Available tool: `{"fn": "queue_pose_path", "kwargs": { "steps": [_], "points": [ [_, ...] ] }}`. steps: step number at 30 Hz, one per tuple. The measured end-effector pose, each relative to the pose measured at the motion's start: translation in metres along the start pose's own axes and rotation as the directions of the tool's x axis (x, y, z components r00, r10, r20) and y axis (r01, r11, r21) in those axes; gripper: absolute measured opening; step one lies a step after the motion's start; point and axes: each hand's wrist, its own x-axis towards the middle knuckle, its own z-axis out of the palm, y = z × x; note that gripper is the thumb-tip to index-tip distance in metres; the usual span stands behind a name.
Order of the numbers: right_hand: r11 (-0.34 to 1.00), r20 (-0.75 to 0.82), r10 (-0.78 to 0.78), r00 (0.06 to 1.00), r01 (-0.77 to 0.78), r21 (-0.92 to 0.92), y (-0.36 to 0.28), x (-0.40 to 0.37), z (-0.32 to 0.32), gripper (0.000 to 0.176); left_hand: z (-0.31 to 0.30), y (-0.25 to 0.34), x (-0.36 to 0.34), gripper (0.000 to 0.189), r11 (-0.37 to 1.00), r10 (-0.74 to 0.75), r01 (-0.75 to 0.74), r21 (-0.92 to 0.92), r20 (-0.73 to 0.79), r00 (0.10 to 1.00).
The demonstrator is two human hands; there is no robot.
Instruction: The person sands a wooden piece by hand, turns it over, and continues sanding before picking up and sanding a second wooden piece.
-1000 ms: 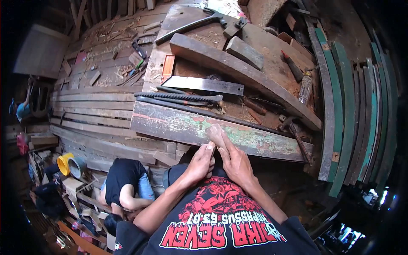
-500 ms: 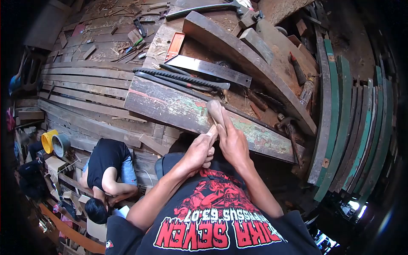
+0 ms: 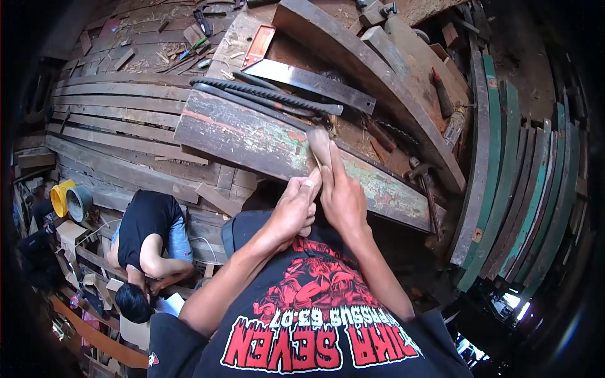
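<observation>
Both my hands meet in front of my shirt at the near edge of a worn, paint-flaked plank [image 3: 236, 129]. A short pale wooden piece with a thick rounded end [image 3: 319, 143] points away from me over the plank. My left hand [image 3: 293, 205] is closed around its narrow near part. My right hand [image 3: 343, 196] grips it from the right, index finger stretched along its side. The piece's lower end is hidden in my fingers. Just beyond lie a twisted rebar rod [image 3: 265, 96] and a try square [image 3: 309, 82] with an orange handle.
A thick curved beam [image 3: 378, 88] crosses behind the square. A hammer [image 3: 421, 173] rests near the plank's right end. Green-edged boards [image 3: 504, 176] are stacked at right. Another person [image 3: 151, 233] crouches at left, near a yellow bucket [image 3: 61, 197]. Wood scraps litter the floor.
The view has shifted slightly, and a hammer at the top has mostly left the picture. Both hands keep their grip on the wooden piece, in nearly the same place over the plank.
</observation>
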Motion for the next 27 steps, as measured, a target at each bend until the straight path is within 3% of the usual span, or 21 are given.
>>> {"fn": "queue_pose_path", "kwargs": {
  "steps": [6,9,10,11,15,16,20,21,22,24,26,27],
  "points": [
    [0.995,-0.039,-0.058,0.998,0.062,0.083,0.003,-0.010,0.002,0.054,-0.001,0.003,-0.002,0.022,0.999,0.019,-0.019,0.035,-0.005,1.000],
    [1.000,-0.011,-0.026,1.000,0.026,0.000,-0.002,-0.002,0.002,0.056,0.000,-0.001,0.000,0.022,1.000,0.018,-0.018,-0.004,-0.011,1.000],
    [0.999,-0.022,-0.049,0.999,0.049,-0.010,-0.004,0.002,0.001,0.056,-0.001,0.001,0.001,0.022,0.999,0.027,-0.027,0.021,-0.005,1.000],
    [0.986,-0.073,-0.131,0.989,0.138,0.092,0.001,-0.011,0.001,0.054,-0.002,0.003,0.001,0.022,0.999,0.035,-0.035,0.039,-0.005,0.999],
    [0.996,-0.069,-0.083,0.994,0.085,0.030,0.008,0.006,0.012,0.053,-0.002,-0.003,0.001,0.021,1.000,0.010,-0.011,-0.028,-0.020,1.000],
    [1.000,-0.011,-0.004,1.000,0.004,-0.011,-0.003,0.011,0.002,0.053,-0.002,-0.003,0.001,0.020,0.999,0.004,-0.005,-0.049,-0.014,1.000],
    [0.983,-0.120,-0.176,0.977,0.180,0.023,0.018,-0.009,0.012,0.054,0.000,-0.002,0.003,0.022,0.999,0.038,-0.037,0.011,-0.035,0.999],
    [0.976,-0.149,-0.203,0.968,0.213,0.052,0.023,-0.014,0.018,0.055,-0.001,-0.007,0.004,0.023,0.998,0.022,-0.022,-0.053,0.002,1.000],
    [0.997,-0.071,-0.080,0.994,0.082,0.014,0.011,-0.002,0.009,0.056,0.000,-0.011,0.003,0.023,0.998,0.030,-0.030,-0.050,-0.014,0.999],
    [1.000,-0.001,0.016,1.000,-0.016,-0.009,0.005,0.019,0.006,0.058,0.005,-0.007,0.005,0.023,0.997,0.062,-0.063,-0.035,-0.035,0.997],
    [0.984,-0.104,-0.174,0.979,0.177,0.018,0.007,-0.006,0.009,0.056,0.004,0.003,0.007,0.024,0.997,0.070,-0.070,-0.014,-0.040,0.997],
    [0.977,-0.129,-0.197,0.972,0.205,0.053,0.006,-0.019,0.013,0.055,0.003,-0.001,0.007,0.024,0.998,0.070,-0.070,-0.007,-0.037,0.997]
  ]
}}
